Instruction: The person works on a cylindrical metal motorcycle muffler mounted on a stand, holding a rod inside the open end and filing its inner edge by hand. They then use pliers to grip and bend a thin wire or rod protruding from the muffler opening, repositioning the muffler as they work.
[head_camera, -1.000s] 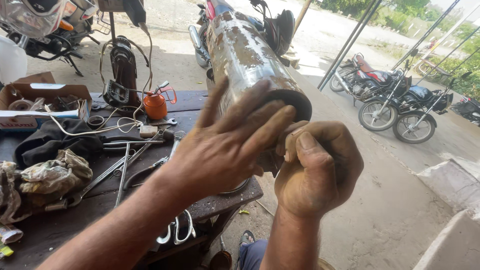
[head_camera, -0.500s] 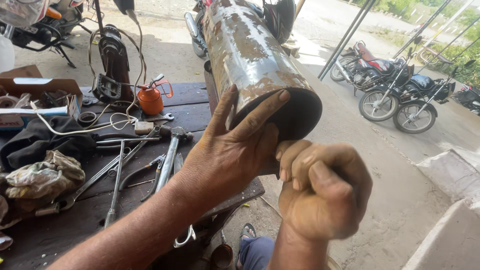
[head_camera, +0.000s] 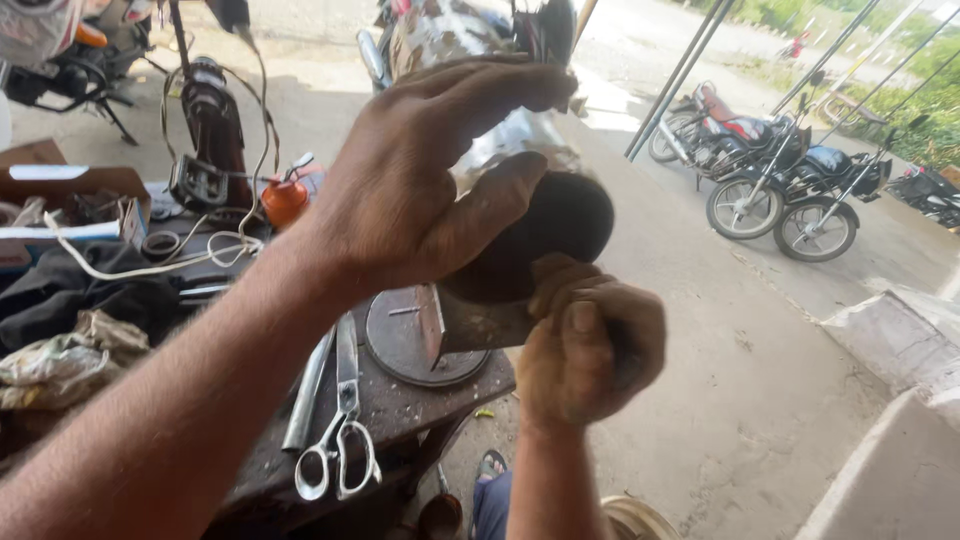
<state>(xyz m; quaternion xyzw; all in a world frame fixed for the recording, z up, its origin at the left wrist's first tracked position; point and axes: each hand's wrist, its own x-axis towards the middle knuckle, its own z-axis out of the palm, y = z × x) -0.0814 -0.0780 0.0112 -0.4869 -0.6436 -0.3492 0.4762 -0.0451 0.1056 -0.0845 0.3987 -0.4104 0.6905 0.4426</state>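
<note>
Two hands work at the near end of a big metal cylinder (head_camera: 480, 150), prob. a silencer/exhaust body, which points away from the camera above the workbench (head_camera: 400, 400); its surface is shiny w/ rusty patches and its dark round end cap (head_camera: 560, 225) faces the viewer. Left hand (head_camera: 420, 190) lies spread over the top of the cylinder near the end, fingers stretched across, thumb (head_camera: 490, 215) pressed down along the rim of the cap, so it's a loose clasp on the body, not a full fist. Right hand (head_camera: 590, 345) sits just below the cap, closed tight in a fist around something, but motion blur hides what's inside; can't tell if it's a handle or a stub. A rusty flat metal piece (head_camera: 470, 320) juts out left of that fist, over a round dark disc (head_camera: 415, 345) on the bench. Scissors (head_camera: 340, 440) w/ white handles and a metal rod (head_camera: 305, 395) lie near the bench edge. Further back: orange oil can (head_camera: 285, 200), white cord (head_camera: 150, 260), cardboard box (head_camera: 70, 200), rags (head_camera: 60, 350). Parked motorcycles (head_camera: 780, 180) stand well apart on the concrete at right.
</note>
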